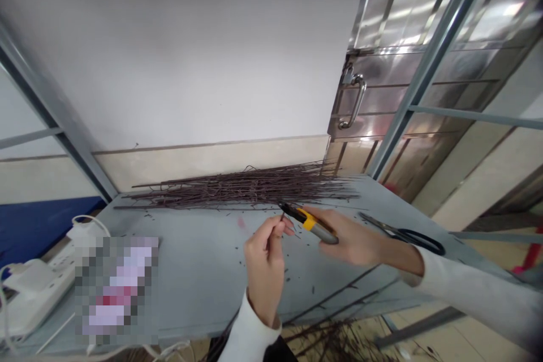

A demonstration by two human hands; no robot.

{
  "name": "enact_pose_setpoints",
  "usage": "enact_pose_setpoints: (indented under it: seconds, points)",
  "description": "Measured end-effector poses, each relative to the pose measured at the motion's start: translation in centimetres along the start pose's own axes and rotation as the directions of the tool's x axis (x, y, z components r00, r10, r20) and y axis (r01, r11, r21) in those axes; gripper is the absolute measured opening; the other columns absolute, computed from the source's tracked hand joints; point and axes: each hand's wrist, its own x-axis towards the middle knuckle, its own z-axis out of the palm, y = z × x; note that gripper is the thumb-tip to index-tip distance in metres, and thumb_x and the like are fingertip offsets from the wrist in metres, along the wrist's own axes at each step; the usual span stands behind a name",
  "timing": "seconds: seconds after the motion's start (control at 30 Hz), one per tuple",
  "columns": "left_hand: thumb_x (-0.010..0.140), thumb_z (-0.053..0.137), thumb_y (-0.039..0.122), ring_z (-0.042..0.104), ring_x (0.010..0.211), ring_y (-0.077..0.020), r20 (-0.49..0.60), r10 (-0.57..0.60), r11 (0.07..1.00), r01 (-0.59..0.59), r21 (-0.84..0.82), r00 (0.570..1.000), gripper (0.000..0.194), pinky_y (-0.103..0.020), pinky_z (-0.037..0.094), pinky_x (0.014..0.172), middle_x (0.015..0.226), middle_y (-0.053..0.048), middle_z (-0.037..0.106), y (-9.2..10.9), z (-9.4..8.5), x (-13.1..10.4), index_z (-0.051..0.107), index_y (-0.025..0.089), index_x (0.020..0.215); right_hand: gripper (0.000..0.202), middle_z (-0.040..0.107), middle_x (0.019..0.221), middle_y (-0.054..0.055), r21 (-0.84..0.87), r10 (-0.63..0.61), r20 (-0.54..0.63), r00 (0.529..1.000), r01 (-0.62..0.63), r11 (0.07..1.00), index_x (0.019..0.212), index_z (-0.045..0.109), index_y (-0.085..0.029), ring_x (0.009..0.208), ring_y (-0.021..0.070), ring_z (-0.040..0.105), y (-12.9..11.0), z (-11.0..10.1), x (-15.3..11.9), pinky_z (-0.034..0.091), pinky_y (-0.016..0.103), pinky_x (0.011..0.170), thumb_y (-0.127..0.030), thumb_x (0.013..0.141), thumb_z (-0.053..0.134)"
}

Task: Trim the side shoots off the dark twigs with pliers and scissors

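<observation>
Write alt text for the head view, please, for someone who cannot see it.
The right hand holds a yellow-handled tool near a thin twig pinched in the left hand. Dark twigs lie piled behind on a gray table, scissors at right.

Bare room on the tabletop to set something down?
Tabletop between pixelated item and left hand, in front of the twig bundle. Crowded: back, under the bundle; left, power strip; right, scissors and right hand with cutters.
</observation>
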Motion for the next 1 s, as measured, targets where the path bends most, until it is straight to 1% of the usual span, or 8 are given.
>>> enact_pose_setpoints:
  seconds: [0.1, 0.27, 0.4, 0.5, 0.73, 0.87, 0.93, 1.0]
  points:
    - [0.09, 0.042, 0.033, 0.06, 0.068, -0.0159, 0.024, -0.009, 1.0, 0.009, 0.0, 1.0, 0.026, -0.023, 0.044, 0.058, 0.075, -0.003, 0.066, 0.0, -0.1, 0.1, 0.062, 0.02, 0.078, 0.018, 0.05, 0.066, -0.002, -0.276, -0.095, -0.136, 0.986, 0.054, 0.96, 0.085, 0.043, -0.02, 0.056, 0.013, 0.043, 1.4, 0.2, 0.6, 0.033, 0.023, 0.054, -0.022, 0.068, 0.049]
    - [0.09, 0.043, 0.033, 0.06, 0.066, -0.0165, 0.042, -0.011, 1.0, 0.01, 0.026, 0.999, 0.027, -0.023, 0.043, 0.059, 0.063, -0.001, 0.06, 0.1, -0.1, 0.3, 0.063, 0.02, 0.076, 0.025, 0.058, 0.078, 0.004, -0.504, -0.238, -0.22, 0.946, 0.099, 0.858, 0.089, 0.042, -0.02, 0.065, 0.0174, 0.055, 3.1, 0.1, 1.2, 0.037, 0.025, 0.057, -0.022, 0.064, 0.046]
    - [0.09, 0.043, 0.033, 0.058, 0.063, -0.016, 0.071, -0.025, 0.999, 0.023, 0.034, 0.997, 0.028, -0.023, 0.042, 0.059, 0.058, 0.0, 0.058, 0.3, -0.3, 0.3, 0.061, 0.02, 0.073, 0.034, 0.06, 0.079, 0.006, -0.631, -0.313, -0.239, 0.919, 0.098, 0.77, 0.094, 0.044, -0.019, 0.072, 0.0212, 0.058, 3.6, -0.2, 1.1, 0.039, 0.026, 0.058, -0.02, 0.06, 0.047]
    - [0.09, 0.043, 0.032, 0.057, 0.063, -0.0147, 0.091, -0.004, 1.0, 0.001, 0.029, 0.996, 0.029, -0.023, 0.041, 0.059, 0.065, -0.001, 0.062, 0.3, -0.6, 0.3, 0.059, 0.019, 0.07, 0.033, 0.06, 0.076, 0.006, -0.628, -0.284, -0.234, 0.93, 0.079, 0.775, 0.093, 0.046, -0.019, 0.068, 0.0206, 0.058, 3.6, -0.3, 0.7, 0.038, 0.026, 0.057, -0.02, 0.06, 0.047]
    - [0.089, 0.045, 0.028, 0.051, 0.057, -0.0124, 0.1, 0.075, 0.997, -0.077, 0.026, 0.992, 0.022, -0.022, 0.036, 0.054, 0.067, 0.0, 0.064, -0.1, -0.9, 0.7, 0.061, 0.018, 0.077, 0.031, 0.057, 0.067, 0.002, -0.382, -0.118, -0.187, 0.975, 0.038, 0.923, 0.096, 0.05, -0.017, 0.054, 0.0151, 0.05, 2.3, -0.1, -0.2, 0.033, 0.024, 0.051, -0.026, 0.066, 0.052]
    - [0.09, 0.042, 0.026, 0.045, 0.054, -0.0108, 0.102, 0.102, 0.994, -0.106, 0.034, 0.989, 0.027, -0.022, 0.033, 0.053, 0.064, 0.001, 0.059, -0.1, -0.7, 0.6, 0.058, 0.018, 0.07, 0.015, 0.038, 0.056, -0.006, -0.036, 0.034, -0.007, 0.999, -0.034, 0.999, 0.078, 0.048, -0.02, 0.048, 0.0097, 0.033, 1.2, -0.3, -0.4, 0.023, 0.022, 0.047, -0.019, 0.063, 0.05]
    - [0.091, 0.04, 0.025, 0.041, 0.052, -0.0101, 0.109, 0.116, 0.992, -0.12, 0.028, 0.987, 0.029, -0.022, 0.032, 0.052, 0.063, 0.001, 0.056, -0.1, -0.7, 0.6, 0.057, 0.018, 0.069, 0.014, 0.032, 0.057, -0.007, 0.232, 0.097, 0.153, 0.983, -0.131, 0.964, 0.071, 0.042, -0.021, 0.049, 0.0083, 0.028, 0.9, -0.1, -0.6, 0.022, 0.021, 0.046, -0.017, 0.061, 0.05]
    - [0.091, 0.04, 0.027, 0.038, 0.051, -0.0098, 0.115, 0.114, 0.993, -0.116, 0.015, 0.987, 0.029, -0.022, 0.031, 0.051, 0.062, 0.002, 0.053, -0.2, -0.8, 0.6, 0.056, 0.018, 0.069, 0.017, 0.029, 0.057, -0.008, 0.488, 0.105, 0.297, 0.949, -0.245, 0.838, 0.069, 0.036, -0.022, 0.048, 0.0074, 0.024, 0.8, -0.2, -0.8, 0.02, 0.021, 0.044, -0.018, 0.059, 0.049]
